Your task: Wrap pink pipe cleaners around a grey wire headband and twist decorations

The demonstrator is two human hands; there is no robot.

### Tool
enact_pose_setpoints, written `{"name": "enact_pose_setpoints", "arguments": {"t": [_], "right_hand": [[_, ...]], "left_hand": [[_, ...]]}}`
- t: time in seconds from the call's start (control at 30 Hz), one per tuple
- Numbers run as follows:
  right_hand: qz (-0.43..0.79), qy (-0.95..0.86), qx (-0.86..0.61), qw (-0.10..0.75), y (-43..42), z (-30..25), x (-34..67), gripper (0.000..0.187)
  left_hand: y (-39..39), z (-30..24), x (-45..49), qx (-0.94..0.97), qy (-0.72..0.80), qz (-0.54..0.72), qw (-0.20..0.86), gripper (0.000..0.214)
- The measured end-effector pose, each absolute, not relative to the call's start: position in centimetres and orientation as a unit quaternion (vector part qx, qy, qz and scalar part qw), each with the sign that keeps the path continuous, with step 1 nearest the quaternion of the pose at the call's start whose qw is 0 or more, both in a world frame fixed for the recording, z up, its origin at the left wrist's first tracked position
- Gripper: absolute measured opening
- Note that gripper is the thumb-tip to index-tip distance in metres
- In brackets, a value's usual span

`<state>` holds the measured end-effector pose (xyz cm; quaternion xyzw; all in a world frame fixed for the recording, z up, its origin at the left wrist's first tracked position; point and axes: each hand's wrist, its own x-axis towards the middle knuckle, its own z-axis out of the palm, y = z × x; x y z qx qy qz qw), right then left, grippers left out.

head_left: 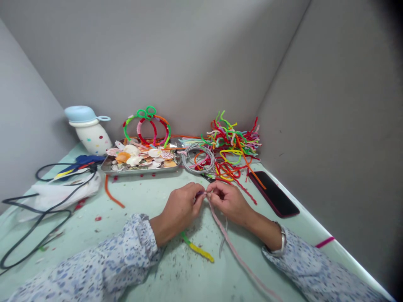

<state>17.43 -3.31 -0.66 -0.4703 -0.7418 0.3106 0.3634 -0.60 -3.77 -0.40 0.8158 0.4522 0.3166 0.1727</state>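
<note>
Over the middle of the table, my left hand [179, 208] and my right hand [232, 203] meet fingertip to fingertip, both pinched. A pale pink pipe cleaner [237, 253] runs from the fingertips down toward the front edge, its end out of view. What exactly lies between the fingers is mostly hidden. Thin grey wire [223, 241] hangs below my right hand. Under my left wrist, a green and yellow wrapped piece [201, 251] sticks out; its other end is covered by the hand.
A metal tray [141, 172] of seashells stands behind the hands, with pipe-cleaner rings [154, 128] on it. Coiled grey wire [198, 159] and a pipe-cleaner heap [236, 138] lie right of it. A phone [277, 197] is at right; a bottle [91, 134] and black cable [19, 247] are left.
</note>
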Motion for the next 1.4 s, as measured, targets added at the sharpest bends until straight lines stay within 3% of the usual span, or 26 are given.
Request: {"name": "enact_pose_setpoints", "arguments": {"t": [0.23, 0.73, 1.4], "right_hand": [[0.278, -0.765, -0.452, 0.366, -3.27, -0.71, 17.59, 0.007], [0.210, -0.802, -0.422, 0.367, -3.47, -0.96, 17.77, 0.010], [0.207, -0.794, -0.432, 0.373, -3.48, -1.10, 17.72, 0.013]], "left_hand": [[-3.78, -0.35, -0.51, 0.793, 0.448, 0.343, 0.231, 0.013], [-3.12, 0.28, -0.22, 0.656, 0.455, 0.365, 0.479, 0.011], [-3.34, -0.12, -0.07, 0.683, 0.474, 0.354, 0.428, 0.015]]}}
